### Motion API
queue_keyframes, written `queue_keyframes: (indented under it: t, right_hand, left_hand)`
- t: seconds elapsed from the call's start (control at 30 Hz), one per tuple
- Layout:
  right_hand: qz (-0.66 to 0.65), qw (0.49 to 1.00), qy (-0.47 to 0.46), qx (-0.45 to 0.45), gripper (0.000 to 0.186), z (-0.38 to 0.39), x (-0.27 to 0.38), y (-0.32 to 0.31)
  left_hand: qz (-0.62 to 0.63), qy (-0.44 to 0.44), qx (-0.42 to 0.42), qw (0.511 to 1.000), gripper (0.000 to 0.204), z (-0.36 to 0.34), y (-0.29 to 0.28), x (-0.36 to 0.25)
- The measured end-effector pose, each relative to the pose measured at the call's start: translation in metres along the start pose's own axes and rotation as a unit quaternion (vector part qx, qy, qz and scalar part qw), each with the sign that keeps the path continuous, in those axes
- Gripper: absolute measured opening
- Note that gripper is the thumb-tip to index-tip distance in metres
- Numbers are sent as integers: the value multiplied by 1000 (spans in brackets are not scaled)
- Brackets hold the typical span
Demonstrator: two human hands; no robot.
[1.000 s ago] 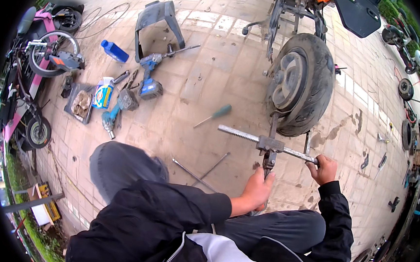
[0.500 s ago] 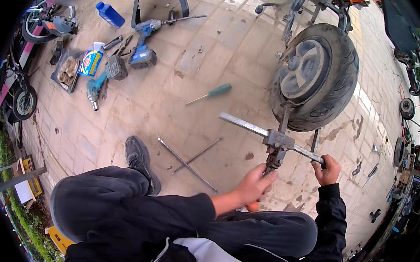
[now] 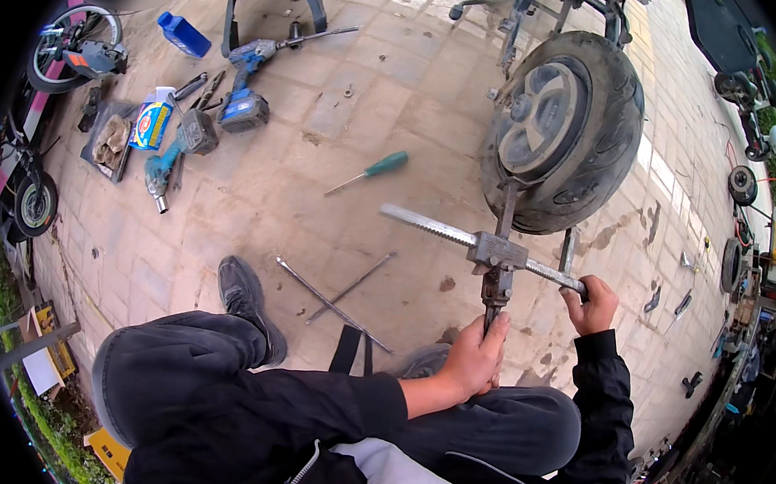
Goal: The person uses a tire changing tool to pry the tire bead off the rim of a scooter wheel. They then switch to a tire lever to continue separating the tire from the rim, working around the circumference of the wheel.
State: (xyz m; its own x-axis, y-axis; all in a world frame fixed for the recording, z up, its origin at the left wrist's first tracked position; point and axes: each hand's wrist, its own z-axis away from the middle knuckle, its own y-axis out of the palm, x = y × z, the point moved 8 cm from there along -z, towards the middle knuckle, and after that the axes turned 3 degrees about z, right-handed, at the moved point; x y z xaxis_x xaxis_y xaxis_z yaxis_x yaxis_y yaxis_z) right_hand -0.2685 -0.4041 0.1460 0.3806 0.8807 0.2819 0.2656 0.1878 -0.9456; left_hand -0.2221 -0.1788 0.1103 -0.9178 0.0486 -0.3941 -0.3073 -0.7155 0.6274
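A metal ratchet bar clamp [image 3: 500,252] with a toothed bar is set against the lower edge of a scooter wheel's black tyre [image 3: 608,122]. One jaw reaches over the tyre at the rim; the other stands behind its right side. My left hand [image 3: 476,361] is closed around the clamp's handle, just in front of my knee. Toward the right, my right hand [image 3: 592,306] grips the end of the toothed bar. Left of the clamp, a green-handled screwdriver [image 3: 384,163] lies on the paving. Two crossed metal rods [image 3: 334,304] lie nearer my shoe [image 3: 249,300].
At the upper left lie a blue cordless impact tool [image 3: 245,111], a teal one [image 3: 160,177], a blue bottle [image 3: 184,35] and a blue-and-yellow pack [image 3: 152,122]. Small tools [image 3: 683,303] lie on the ground at right. The scooter frame [image 3: 524,27] stands behind the wheel.
My left hand has moved down the handle toward me, covering its orange end. My right hand keeps its hold on the bar. The whole view has shifted slightly; a dark strap now shows by my shoe.
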Motion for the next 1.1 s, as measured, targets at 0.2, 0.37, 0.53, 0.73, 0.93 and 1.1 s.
queue_keyframes:
  t: [0.2,0.37,0.53,0.73,0.93,1.1]
  right_hand:
    - [14,1000,17,4,37,2,6,1]
    - [42,998,47,-6,36,3,34,8]
    - [23,995,79,56,35,-6,63,8]
    - [-189,953,1,236,38,-43,90,24]
    - [-462,711,217,482,46,-25,93,51]
    - [-361,842,161,367,57,-36,118,64]
  left_hand:
    - [39,64,-46,996,37,-11,9,11]
    - [102,133,-63,984,35,-26,9,-2]
    - [84,89,-60,991,34,-14,-15,-35]
    - [-11,-32,-29,999,30,7,-64,-116]
    - [-74,-90,62,991,30,19,-82,-152]
    - [11,39,-53,998,36,-1,-78,-128]
